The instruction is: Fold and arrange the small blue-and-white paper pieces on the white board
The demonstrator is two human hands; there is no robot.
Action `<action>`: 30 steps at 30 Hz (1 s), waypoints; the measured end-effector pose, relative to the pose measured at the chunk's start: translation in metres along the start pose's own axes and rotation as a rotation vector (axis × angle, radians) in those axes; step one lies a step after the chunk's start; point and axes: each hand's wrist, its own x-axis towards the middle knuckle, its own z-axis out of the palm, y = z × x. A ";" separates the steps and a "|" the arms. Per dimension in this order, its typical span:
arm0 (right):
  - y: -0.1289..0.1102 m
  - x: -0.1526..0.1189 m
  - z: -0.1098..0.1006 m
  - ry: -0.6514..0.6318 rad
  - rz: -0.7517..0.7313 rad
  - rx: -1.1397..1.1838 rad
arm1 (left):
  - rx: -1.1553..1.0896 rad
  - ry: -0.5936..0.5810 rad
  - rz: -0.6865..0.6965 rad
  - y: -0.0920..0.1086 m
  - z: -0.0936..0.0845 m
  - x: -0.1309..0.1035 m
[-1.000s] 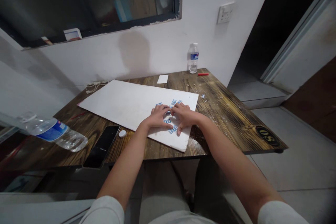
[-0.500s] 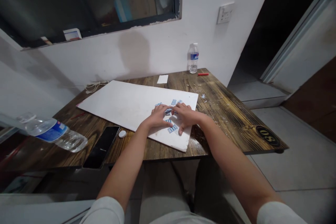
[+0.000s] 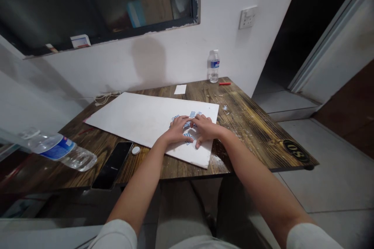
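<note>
My left hand (image 3: 177,130) and my right hand (image 3: 205,128) rest on a white board (image 3: 137,113), arched towards each other with thumbs apart from the fingers. Between and around them lie several small paper pieces with blue stripes (image 3: 187,138), flat on the board. The left thumb touches a striped piece near the front. More striped pieces (image 3: 175,118) show just beyond the left fingers, and others lie behind the right fingertips. Neither hand visibly grips anything; some pieces are partly hidden under the fingers.
A water bottle (image 3: 61,149) lies at the left beside a phone (image 3: 112,166) and a white cap (image 3: 136,150). At the back of the wooden table (image 3: 257,140) are an upright bottle (image 3: 214,67), a red pen-like stick (image 3: 224,83) and a white paper (image 3: 180,89).
My thumbs have drawn slightly inward, and the front striped piece has shifted up and left between them. The hands otherwise stay in nearly the same spot; the view has tilted a little.
</note>
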 end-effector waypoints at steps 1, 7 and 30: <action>0.000 0.000 -0.001 -0.004 -0.002 -0.004 | -0.002 0.012 -0.002 -0.001 0.000 0.000; 0.000 -0.004 -0.009 -0.037 0.001 0.018 | -0.016 0.172 -0.081 -0.007 0.000 0.005; -0.003 0.007 0.006 0.104 0.201 -0.259 | 0.329 0.206 -0.393 -0.010 0.003 0.002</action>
